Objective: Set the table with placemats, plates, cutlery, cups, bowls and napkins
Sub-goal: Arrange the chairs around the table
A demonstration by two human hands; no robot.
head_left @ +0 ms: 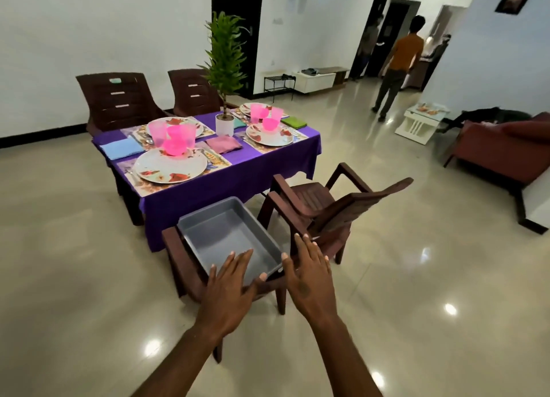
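Here, in the head view, the table (pixel 268 158) under a purple cloth stands far left, laid with four floral placemats, each bearing a flowered white plate (pixel 170 166). Pink translucent cups (pixel 157 133) and bowls (pixel 174 147) stand on or beside the plates, with folded napkins (pixel 121 148) in blue, mauve and green between. In the near middle, the left hand (pixel 230 289) and right hand (pixel 309 273) hover with straight, spread fingers, holding nothing, over a grey tray (pixel 214 233) on a brown chair (pixel 181 262).
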